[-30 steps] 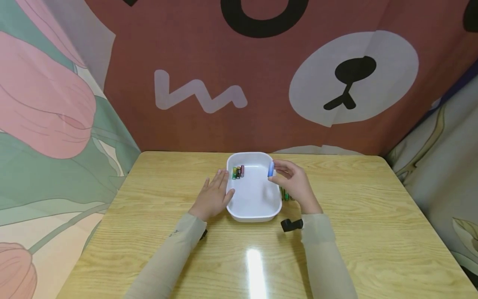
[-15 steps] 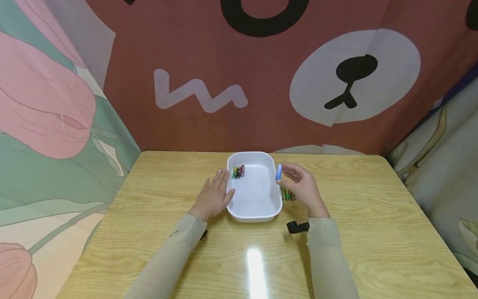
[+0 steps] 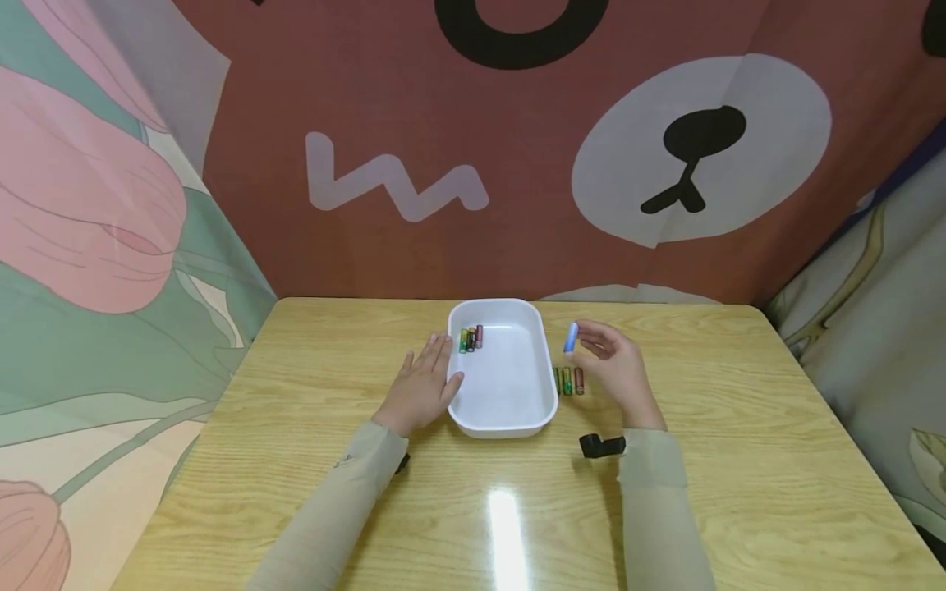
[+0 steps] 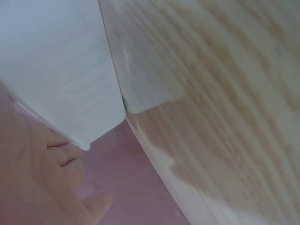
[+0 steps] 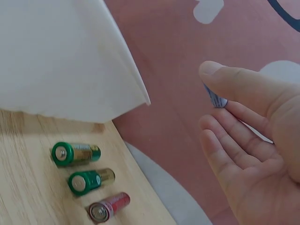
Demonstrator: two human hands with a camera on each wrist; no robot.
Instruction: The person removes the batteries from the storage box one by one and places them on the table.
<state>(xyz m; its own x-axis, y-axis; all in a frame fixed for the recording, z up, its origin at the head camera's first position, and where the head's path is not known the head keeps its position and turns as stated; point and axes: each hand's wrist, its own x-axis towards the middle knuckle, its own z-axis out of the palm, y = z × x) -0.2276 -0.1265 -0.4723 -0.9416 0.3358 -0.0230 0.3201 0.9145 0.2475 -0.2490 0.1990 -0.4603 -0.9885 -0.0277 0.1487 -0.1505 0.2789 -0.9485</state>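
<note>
Your right grip (image 3: 612,361) pinching a blue battery (image 3: 571,337), left grip (image 3: 421,389) spread against white tray (image 3: 506,390), desk (image 3: 776,435) wide beyond right edge

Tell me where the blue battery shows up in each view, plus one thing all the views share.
Head view: the blue battery is right of centre, pinched in the right hand.
Left wrist view: not in it.
Right wrist view: right of centre, just above mid-height, partly hidden by the right hand.
Shared landmark: the white tray, near the middle of the head view and at upper left in both wrist views.
</note>
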